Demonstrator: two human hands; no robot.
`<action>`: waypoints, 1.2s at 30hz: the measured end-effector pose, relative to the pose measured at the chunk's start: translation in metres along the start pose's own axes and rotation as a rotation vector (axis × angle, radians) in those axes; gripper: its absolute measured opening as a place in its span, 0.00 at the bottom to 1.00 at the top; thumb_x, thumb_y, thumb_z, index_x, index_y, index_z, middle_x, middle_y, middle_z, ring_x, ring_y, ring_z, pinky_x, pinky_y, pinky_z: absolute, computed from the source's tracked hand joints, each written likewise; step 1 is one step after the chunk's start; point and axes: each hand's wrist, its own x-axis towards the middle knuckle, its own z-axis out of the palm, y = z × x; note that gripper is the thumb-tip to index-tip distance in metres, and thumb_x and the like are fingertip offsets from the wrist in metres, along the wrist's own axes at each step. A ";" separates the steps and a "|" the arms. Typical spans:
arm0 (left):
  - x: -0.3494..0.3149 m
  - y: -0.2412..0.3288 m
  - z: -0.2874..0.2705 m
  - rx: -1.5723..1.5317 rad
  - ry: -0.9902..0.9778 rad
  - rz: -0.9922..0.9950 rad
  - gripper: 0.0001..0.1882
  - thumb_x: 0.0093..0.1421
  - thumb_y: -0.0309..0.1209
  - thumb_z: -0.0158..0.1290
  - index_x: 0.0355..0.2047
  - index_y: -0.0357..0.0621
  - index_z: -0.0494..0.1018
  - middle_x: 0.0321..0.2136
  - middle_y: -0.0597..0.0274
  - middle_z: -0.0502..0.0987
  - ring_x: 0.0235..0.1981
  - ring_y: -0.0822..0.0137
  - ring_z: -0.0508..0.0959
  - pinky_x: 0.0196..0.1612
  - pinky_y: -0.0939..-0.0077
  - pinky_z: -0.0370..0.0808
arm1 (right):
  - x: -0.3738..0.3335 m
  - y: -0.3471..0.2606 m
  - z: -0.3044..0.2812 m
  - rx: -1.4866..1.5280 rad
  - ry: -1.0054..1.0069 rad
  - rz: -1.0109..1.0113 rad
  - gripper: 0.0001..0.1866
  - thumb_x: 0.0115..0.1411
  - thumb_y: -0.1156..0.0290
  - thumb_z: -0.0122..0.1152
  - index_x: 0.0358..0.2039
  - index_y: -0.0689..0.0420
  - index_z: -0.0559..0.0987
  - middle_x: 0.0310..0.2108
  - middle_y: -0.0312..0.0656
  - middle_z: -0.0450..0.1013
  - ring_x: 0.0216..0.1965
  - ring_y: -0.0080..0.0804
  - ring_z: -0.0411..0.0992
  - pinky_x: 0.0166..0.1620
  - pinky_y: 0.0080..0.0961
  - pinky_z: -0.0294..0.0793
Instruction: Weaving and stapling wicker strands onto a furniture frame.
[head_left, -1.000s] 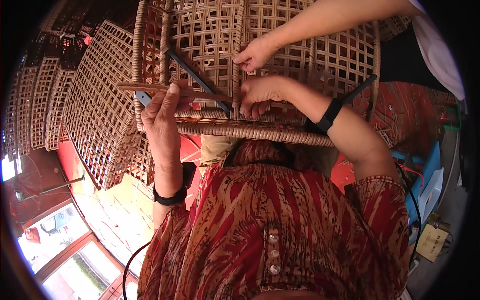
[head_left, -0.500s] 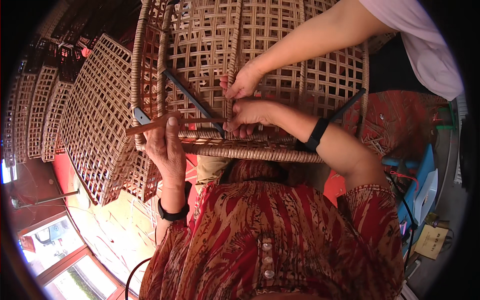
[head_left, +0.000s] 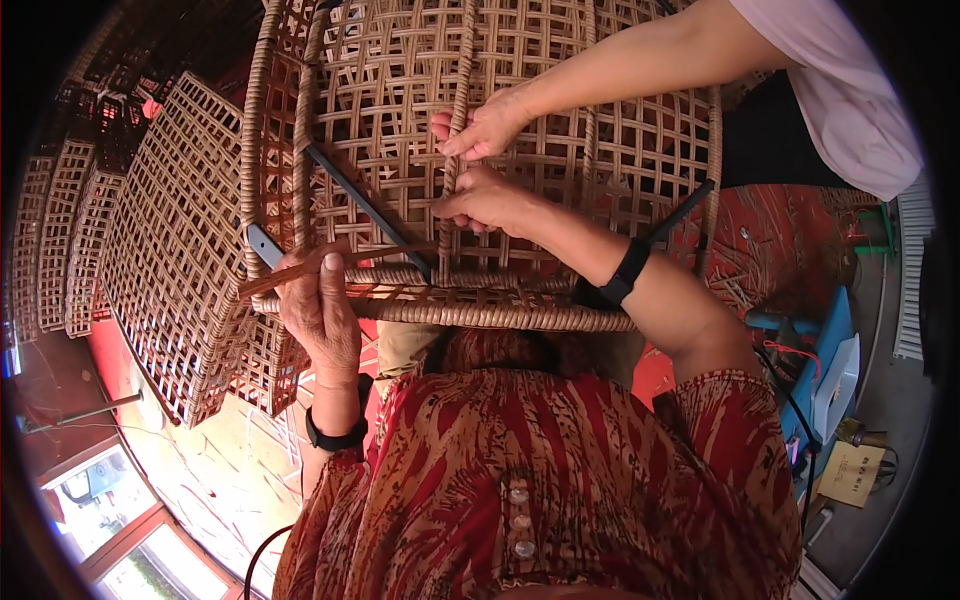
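Note:
A large brown woven wicker frame (head_left: 390, 110) lies before me, with wrapped edges and dark flat bars (head_left: 362, 205) across its corners. My left hand (head_left: 325, 315) is closed on a flat brown strip (head_left: 385, 252), pinched under the thumb near the frame's left corner. The strip runs right to an upright wrapped rib (head_left: 463, 65). On that rib my right hand (head_left: 492, 203) is closed, its fingertips bent around it; whether a strip end is also in them is hidden. Just above, a co-worker's hand (head_left: 485, 125) grips the same rib.
More woven wicker panels (head_left: 175, 230) stand at the left. The co-worker's arm (head_left: 640, 65) reaches across from the upper right. Loose strips litter the red floor (head_left: 770, 225). A blue stool-like thing (head_left: 835, 330) and a cardboard piece (head_left: 852, 473) are at the right.
My right hand has slid up the rib, away from the near edge. The frame has shifted slightly left in view. My left hand still holds the strip.

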 end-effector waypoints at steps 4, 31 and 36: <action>-0.001 -0.001 0.000 -0.057 0.003 -0.016 0.11 0.64 0.28 0.45 0.34 0.37 0.76 0.30 0.61 0.76 0.34 0.70 0.73 0.41 0.76 0.69 | 0.000 -0.014 -0.008 0.118 0.077 -0.084 0.14 0.53 0.63 0.65 0.22 0.58 0.71 0.17 0.32 0.66 0.14 0.17 0.61 0.15 0.16 0.56; -0.009 0.001 -0.005 -0.103 0.042 0.042 0.08 0.61 0.30 0.48 0.29 0.42 0.76 0.24 0.60 0.75 0.29 0.59 0.72 0.34 0.66 0.67 | 0.045 -0.069 -0.047 -0.008 0.308 -0.130 0.12 0.57 0.65 0.61 0.35 0.60 0.75 0.28 0.36 0.73 0.25 0.17 0.71 0.22 0.14 0.70; -0.009 0.003 -0.008 -0.111 0.007 0.028 0.09 0.61 0.31 0.48 0.29 0.42 0.76 0.24 0.60 0.75 0.29 0.58 0.71 0.35 0.66 0.67 | 0.057 -0.067 -0.051 0.150 0.330 -0.180 0.10 0.61 0.65 0.57 0.35 0.59 0.74 0.27 0.38 0.75 0.25 0.22 0.74 0.23 0.17 0.75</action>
